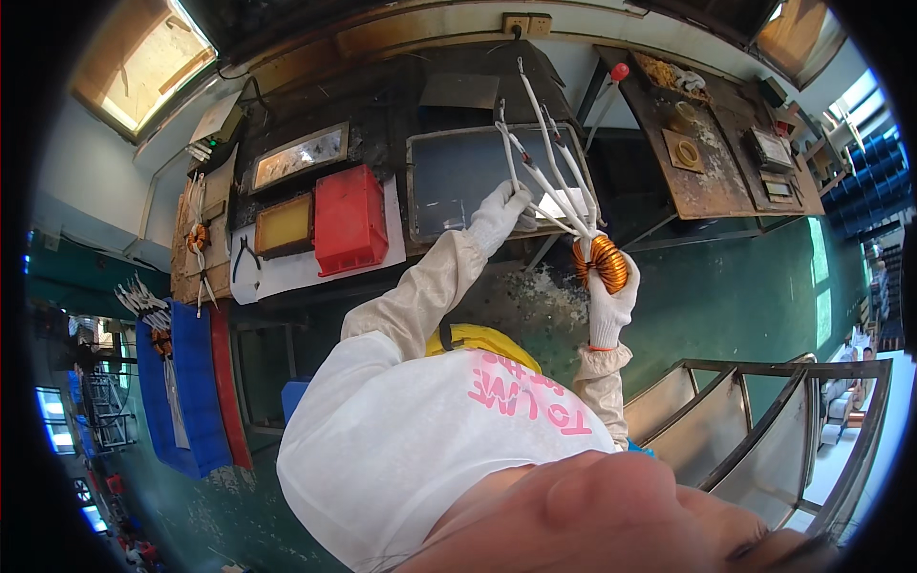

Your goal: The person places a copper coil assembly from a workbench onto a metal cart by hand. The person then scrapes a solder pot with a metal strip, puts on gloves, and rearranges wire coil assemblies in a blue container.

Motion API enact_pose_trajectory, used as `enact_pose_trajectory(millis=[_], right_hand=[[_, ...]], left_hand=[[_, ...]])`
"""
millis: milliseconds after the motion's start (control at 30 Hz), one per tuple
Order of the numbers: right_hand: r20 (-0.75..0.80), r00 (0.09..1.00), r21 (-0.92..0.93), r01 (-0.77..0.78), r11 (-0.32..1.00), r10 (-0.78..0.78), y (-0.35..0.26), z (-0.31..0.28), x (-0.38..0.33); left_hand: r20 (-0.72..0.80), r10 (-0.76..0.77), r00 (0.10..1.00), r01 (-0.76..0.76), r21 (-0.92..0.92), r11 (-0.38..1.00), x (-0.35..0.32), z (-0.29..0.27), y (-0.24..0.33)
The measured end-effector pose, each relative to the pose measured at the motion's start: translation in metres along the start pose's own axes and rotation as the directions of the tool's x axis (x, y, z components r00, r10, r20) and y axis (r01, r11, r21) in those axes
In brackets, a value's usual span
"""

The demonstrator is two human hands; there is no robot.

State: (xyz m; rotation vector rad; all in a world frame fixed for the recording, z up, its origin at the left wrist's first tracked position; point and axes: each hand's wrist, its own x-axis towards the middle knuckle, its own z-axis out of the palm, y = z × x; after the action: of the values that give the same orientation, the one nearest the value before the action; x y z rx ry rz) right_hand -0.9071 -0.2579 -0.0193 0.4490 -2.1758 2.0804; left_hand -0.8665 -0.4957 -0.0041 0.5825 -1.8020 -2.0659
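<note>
In my gloved right hand I hold a toroidal coil wound with copper-coloured wire, fingers closed around its lower side. Several long white-sleeved leads rise from the coil and fan out away from me, their bare ends over the far side of the bench. My left hand, also in a white glove, is closed on one of these leads at the left of the bundle. Beneath the leads is a grey rectangular tray with a raised frame.
Left of the tray stand a red plastic bin, an amber-filled tray, a shiny metal-filled tray and pliers. Another coil lies farther left. A blue bin holds more coils. A metal-framed rack stands at right.
</note>
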Motion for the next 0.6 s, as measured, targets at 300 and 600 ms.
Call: enact_pose_trajectory(millis=[300,600], right_hand=[[0.058,0.998,-0.138,-0.03,0.99,0.039,-0.009,0.01,-0.012],[0.116,0.988,-0.239,-0.07,0.969,0.1,-0.014,0.036,-0.027]], left_hand=[[0.091,-0.506,0.858,0.414,-0.706,0.574,-0.007,-0.015,-0.036],[0.23,-0.631,0.741,0.493,-0.824,0.279,-0.006,-0.047,-0.085]])
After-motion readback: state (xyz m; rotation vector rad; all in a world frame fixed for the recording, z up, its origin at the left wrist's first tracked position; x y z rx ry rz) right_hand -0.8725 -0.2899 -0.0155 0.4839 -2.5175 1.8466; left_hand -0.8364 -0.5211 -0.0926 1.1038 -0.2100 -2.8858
